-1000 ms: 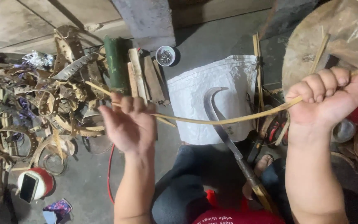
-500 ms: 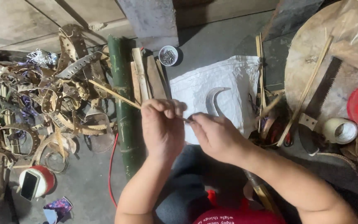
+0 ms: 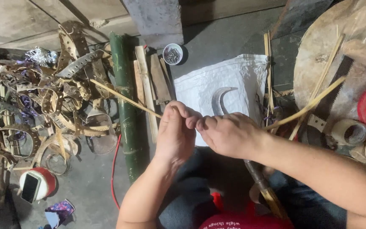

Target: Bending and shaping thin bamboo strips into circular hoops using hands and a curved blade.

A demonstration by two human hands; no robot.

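My left hand (image 3: 175, 133) and my right hand (image 3: 228, 135) meet at mid frame, fingertips touching, both pinching a long thin bamboo strip (image 3: 123, 99). The strip runs up-left from my left hand over the pile of curled strips and bends out to the right past my right hand toward a round wooden board (image 3: 318, 51). A curved sickle blade (image 3: 219, 100) lies on a white woven sack (image 3: 229, 80) just beyond my hands; its handle passes under my right forearm.
A green bamboo pole (image 3: 126, 110) lies on the floor left of my hands, beside flat wooden slats (image 3: 149, 85). A heap of curled bamboo strips (image 3: 34, 106) fills the left. A small cup of nails (image 3: 173, 54), a phone on a red tin (image 3: 34, 185), a saw (image 3: 344, 95).
A second ago my hands were wide apart, stretching the strip in an arc. They have come together at the middle, and the strip's right end now trails out past my right hand.
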